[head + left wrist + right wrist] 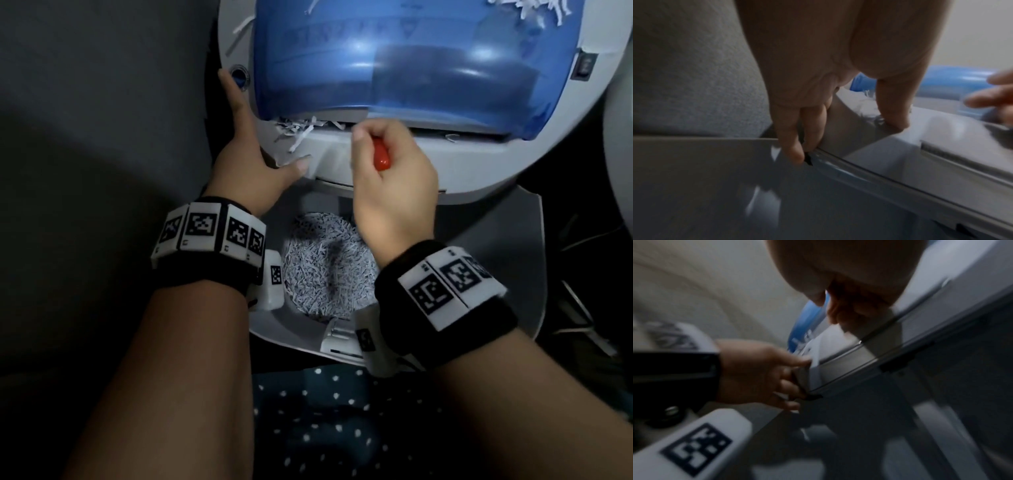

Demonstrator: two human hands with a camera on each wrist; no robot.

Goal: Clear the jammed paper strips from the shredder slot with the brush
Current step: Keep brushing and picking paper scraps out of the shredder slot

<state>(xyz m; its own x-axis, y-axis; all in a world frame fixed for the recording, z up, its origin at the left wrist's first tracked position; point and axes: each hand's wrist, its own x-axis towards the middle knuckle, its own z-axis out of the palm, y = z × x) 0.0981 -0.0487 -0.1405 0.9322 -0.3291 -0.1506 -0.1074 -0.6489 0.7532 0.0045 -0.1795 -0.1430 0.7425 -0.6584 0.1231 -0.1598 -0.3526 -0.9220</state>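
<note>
Two hands are at the shredder (394,161), a grey head with a translucent blue cover (411,61), tipped up over its bin so the shredded paper (325,267) below shows between the wrists. The left hand (246,150) lies flat-fingered against the head's left edge, thumb spread along the front lip, bracing it rather than gripping; the left wrist view shows the fingers (791,146) reaching down the side to the seam and the thumb planted on top. The right hand (387,178) is curled into a fist round the brush (381,156), of which only a red handle shows between thumb and fingers; the bristle end is hidden behind the knuckles, so I cannot tell whether it is touching the slot. The jammed paper strips (298,132), a white tangle, hang out of the slot (342,125), which runs left to right along the lower edge of the blue cover. The tangle sits at the slot's left end, between the two hands, just left of the right fist and just right of the left palm. The right hand is the nearer working hand, and I judge its coming stroke has to travel leftward along the slot's length, toward the bracing hand, to drag the strips out and down into the bin
</note>
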